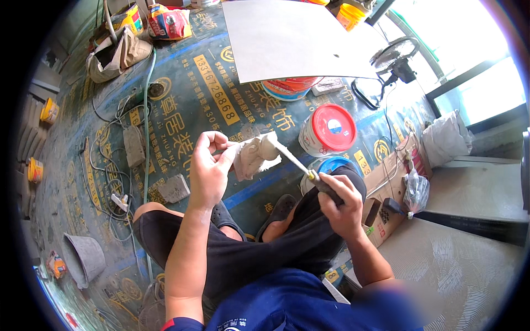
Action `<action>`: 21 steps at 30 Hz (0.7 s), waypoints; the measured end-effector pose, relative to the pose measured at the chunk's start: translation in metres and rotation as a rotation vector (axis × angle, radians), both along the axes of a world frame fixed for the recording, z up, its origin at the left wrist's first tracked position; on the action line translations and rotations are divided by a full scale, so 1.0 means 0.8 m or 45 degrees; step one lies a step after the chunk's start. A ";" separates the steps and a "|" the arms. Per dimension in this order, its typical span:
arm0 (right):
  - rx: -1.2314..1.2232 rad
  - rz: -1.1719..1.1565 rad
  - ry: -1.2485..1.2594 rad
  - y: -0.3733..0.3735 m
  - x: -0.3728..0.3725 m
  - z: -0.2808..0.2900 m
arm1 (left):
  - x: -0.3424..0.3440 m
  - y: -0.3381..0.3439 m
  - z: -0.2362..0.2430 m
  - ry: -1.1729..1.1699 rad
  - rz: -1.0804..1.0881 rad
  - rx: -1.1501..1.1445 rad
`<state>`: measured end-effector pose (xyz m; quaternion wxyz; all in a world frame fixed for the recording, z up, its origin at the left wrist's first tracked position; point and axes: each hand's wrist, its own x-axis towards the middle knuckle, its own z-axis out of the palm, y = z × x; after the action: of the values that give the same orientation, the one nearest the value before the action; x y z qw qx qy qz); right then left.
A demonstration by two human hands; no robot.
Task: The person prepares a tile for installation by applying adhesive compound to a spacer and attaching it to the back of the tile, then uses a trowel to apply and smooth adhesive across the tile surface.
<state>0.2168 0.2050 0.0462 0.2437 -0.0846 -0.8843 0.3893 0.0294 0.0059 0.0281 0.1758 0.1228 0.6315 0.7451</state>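
Observation:
My left hand (211, 168) pinches the left edge of a small flat piece (243, 172), perhaps a tile offcut, in front of my knees. Thick pale grey paste (255, 154) covers most of its upper face. In my right hand (343, 207) is the dark handle of a small trowel (295, 159), fingers wrapped round it. Its shaft is smeared with paste, and the coated blade end touches the paste on the piece. Beneath the trowel, partly hidden by my right knee, stands a bucket with a blue rim (334, 163).
A white bucket with a red lid (334, 128) stands ahead. Behind it a large white board (292, 41) rests over another bucket. A black fan (395, 60) is at the far right. Cables and a green hose (147, 105) cross the floor at left, beside grey blocks (133, 146).

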 end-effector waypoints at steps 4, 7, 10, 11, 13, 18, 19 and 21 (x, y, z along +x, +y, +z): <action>0.379 0.032 0.004 -0.010 0.006 -0.017 | -0.004 0.003 -0.003 -0.244 -0.019 0.066; 0.325 0.098 -0.081 -0.002 0.006 -0.005 | -0.006 -0.002 -0.017 -0.317 -0.016 0.070; -0.107 0.162 -0.238 0.020 0.009 0.023 | -0.009 -0.006 -0.023 -0.276 -0.018 -0.046; -0.287 0.130 -0.248 0.021 0.010 0.028 | -0.008 -0.008 -0.021 -0.273 -0.013 -0.047; -0.361 0.077 -0.221 0.022 0.014 0.031 | -0.005 -0.003 -0.008 -0.242 -0.043 0.069; 0.219 0.197 -0.058 -0.011 0.003 0.004 | -0.005 0.001 -0.014 -0.180 -0.020 0.097; 0.089 0.241 -0.125 -0.008 0.002 0.011 | -0.006 -0.001 -0.021 -0.231 -0.013 0.074; -0.183 0.245 -0.286 0.009 0.005 0.027 | -0.005 -0.003 -0.020 -0.298 -0.024 -0.027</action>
<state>0.2205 0.2123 0.0678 0.0981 -0.0599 -0.8799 0.4610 0.0252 0.0036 0.0123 0.2567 0.0389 0.6134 0.7459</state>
